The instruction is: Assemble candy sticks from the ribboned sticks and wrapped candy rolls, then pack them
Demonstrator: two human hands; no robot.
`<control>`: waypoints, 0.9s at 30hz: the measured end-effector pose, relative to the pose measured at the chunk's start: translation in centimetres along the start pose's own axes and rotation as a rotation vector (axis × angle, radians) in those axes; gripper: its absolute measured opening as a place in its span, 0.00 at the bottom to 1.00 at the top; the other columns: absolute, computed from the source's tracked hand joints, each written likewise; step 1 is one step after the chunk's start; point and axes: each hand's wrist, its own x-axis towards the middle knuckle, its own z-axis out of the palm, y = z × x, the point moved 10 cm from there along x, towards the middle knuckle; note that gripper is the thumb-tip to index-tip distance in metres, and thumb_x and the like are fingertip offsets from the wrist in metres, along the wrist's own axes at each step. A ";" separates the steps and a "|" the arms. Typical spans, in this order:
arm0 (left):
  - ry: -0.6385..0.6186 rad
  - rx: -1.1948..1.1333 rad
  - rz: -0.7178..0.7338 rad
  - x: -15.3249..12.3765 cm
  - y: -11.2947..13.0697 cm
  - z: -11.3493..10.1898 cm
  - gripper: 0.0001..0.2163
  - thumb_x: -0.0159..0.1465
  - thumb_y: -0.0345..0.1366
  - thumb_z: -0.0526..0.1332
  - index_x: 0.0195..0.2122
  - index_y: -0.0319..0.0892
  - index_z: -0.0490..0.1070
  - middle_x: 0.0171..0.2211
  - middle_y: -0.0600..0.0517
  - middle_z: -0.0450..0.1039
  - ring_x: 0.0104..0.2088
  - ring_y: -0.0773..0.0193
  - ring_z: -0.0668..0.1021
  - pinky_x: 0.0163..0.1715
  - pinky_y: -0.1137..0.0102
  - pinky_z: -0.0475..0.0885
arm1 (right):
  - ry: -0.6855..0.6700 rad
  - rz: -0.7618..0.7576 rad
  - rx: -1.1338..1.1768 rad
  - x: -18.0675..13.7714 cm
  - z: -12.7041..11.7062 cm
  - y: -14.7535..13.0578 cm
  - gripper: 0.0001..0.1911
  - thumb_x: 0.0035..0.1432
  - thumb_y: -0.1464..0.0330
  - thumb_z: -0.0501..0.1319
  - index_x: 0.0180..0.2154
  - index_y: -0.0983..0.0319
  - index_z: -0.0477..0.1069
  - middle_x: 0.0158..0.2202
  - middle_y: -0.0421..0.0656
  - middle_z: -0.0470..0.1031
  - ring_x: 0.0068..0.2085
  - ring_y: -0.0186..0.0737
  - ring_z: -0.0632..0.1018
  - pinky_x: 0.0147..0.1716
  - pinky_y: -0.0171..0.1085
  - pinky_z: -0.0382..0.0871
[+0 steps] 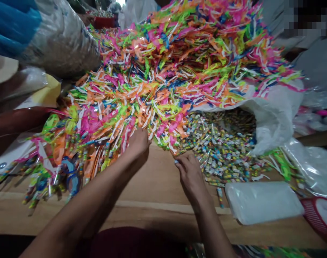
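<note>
My left hand [138, 145] reaches to the near edge of a big heap of bright plastic pieces with white strips [179, 71], in pink, orange, green and blue. Its fingers are bunched among the pieces, and what they hold is hidden. My right hand [189, 168] is pinched above the wooden table [155, 175], beside a pile of small printed tubes [222, 150]. A small white-blue end, which looks like that of a small printed tube [176, 162], shows at its fingertips. The two hands are apart.
Plastic pieces with printed tubes [69, 165] lie at the left. A white sack [276, 111] opens around the tube pile. A stack of clear plastic bags [264, 202] and a red basket [317, 213] are at the right. A large filled bag [58, 39] stands back left; another person's arm [20, 120] shows below it.
</note>
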 end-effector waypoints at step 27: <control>-0.138 -1.395 -0.111 -8.2 2.4 2.5 0.13 0.54 0.45 0.74 0.32 0.40 0.80 0.31 0.48 0.81 0.31 0.62 0.79 0.33 0.69 0.73 | 0.217 0.259 0.749 0.6 0.7 -5.0 0.12 0.69 0.60 0.63 0.52 0.54 0.76 0.49 0.43 0.80 0.48 0.44 0.81 0.48 0.42 0.77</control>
